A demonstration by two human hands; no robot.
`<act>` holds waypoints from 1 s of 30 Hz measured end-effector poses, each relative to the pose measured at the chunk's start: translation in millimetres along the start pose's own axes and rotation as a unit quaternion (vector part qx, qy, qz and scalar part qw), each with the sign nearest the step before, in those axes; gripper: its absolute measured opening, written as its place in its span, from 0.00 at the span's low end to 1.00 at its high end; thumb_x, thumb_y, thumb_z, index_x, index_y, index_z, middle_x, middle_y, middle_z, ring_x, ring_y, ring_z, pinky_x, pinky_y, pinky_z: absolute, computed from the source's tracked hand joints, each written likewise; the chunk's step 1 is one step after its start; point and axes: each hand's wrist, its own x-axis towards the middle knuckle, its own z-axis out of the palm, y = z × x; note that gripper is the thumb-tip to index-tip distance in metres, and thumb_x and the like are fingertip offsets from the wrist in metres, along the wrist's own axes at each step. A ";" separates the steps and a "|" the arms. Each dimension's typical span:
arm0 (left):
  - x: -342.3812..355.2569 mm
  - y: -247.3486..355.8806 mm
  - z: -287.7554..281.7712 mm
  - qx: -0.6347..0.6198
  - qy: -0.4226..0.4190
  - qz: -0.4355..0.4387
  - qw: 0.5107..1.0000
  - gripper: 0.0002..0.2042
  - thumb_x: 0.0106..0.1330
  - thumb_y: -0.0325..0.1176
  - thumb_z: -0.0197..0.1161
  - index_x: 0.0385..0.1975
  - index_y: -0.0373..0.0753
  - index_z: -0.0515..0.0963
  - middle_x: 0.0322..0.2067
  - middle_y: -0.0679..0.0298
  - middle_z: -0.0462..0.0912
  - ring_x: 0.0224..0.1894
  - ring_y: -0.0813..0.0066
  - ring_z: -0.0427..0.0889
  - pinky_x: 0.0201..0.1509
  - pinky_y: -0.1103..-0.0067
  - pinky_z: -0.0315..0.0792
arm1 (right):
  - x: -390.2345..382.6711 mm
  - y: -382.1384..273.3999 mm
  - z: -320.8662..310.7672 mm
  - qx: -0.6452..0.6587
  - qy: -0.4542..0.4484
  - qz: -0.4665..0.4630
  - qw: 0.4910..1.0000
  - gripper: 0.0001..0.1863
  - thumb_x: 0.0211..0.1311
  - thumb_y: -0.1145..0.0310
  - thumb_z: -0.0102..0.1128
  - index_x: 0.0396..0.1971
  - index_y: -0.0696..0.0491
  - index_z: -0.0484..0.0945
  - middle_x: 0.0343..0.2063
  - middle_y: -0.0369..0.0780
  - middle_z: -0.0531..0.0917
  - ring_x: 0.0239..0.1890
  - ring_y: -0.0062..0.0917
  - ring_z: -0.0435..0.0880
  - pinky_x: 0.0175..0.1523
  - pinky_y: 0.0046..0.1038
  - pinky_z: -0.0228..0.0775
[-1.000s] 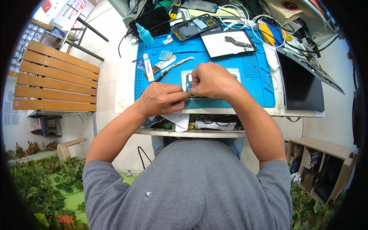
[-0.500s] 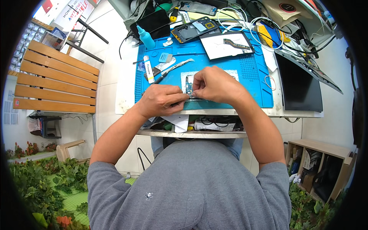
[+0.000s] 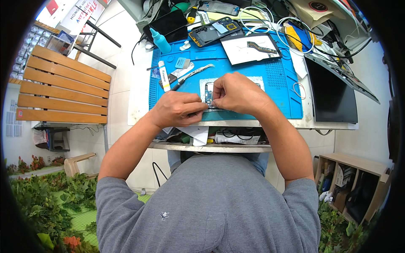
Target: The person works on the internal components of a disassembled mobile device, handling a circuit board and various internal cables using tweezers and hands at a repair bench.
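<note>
Near the front edge of a blue mat (image 3: 206,54) on a white worktop (image 3: 139,93), an opened device (image 3: 209,96) with a bare circuit board lies on a pale pad (image 3: 260,82), partly hidden by the person's two hands. The left hand (image 3: 177,110), palm down with its fingers curled, reaches its fingertips to the device's lower left corner. The right hand (image 3: 238,95) arches over the device from the other side, thumb and forefinger drawn together just beside the left fingertips; whether either grips a small part cannot be told. Left of the pad lie tweezers (image 3: 197,73) with a bent tip and, past them, a white tube (image 3: 163,76). Farther back a light blue bottle (image 3: 160,43) stands tilted, and to its right lies a dark phone frame (image 3: 213,32). Nearer the right hand, a dark ribbon cable (image 3: 260,47) rests on a white panel (image 3: 237,47). A black screen (image 3: 331,95) lies at the worktop's right end.
</note>
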 end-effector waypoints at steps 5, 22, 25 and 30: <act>1.3 -1.7 -1.9 0.018 -0.015 0.010 1.000 0.08 0.64 0.30 0.78 0.41 0.47 0.91 0.31 0.71 0.84 0.30 0.72 0.89 0.30 0.71 0.81 | 0.7 1.7 2.3 -0.006 0.009 -0.014 1.000 0.07 0.61 0.70 0.80 0.34 0.59 0.93 0.30 0.47 0.94 0.34 0.36 0.95 0.44 0.37 0.86; -0.2 -0.3 0.9 -0.035 -0.018 -0.030 0.999 0.12 0.60 0.26 0.79 0.44 0.43 0.95 0.34 0.66 0.92 0.29 0.68 0.90 0.31 0.73 0.83 | -7.7 12.5 2.3 0.019 0.018 -0.064 0.998 0.07 0.64 0.73 0.75 0.39 0.59 0.94 0.32 0.49 0.95 0.34 0.38 0.96 0.43 0.38 0.87; -4.3 1.0 4.4 -0.042 0.007 -0.053 0.998 0.13 0.61 0.26 0.78 0.46 0.44 0.95 0.34 0.65 0.92 0.29 0.68 0.91 0.31 0.73 0.83 | -21.5 21.6 12.3 0.034 0.059 -0.118 0.991 0.08 0.67 0.76 0.74 0.43 0.59 0.94 0.36 0.48 0.95 0.40 0.39 0.96 0.49 0.38 0.87; -8.7 1.7 5.0 -0.021 0.011 -0.051 0.998 0.15 0.63 0.27 0.78 0.50 0.45 0.96 0.35 0.65 0.93 0.30 0.69 0.91 0.31 0.73 0.83 | -49.4 29.6 28.1 -0.034 0.142 -0.213 0.966 0.11 0.67 0.79 0.75 0.47 0.58 0.93 0.45 0.45 0.93 0.52 0.40 0.92 0.59 0.40 0.85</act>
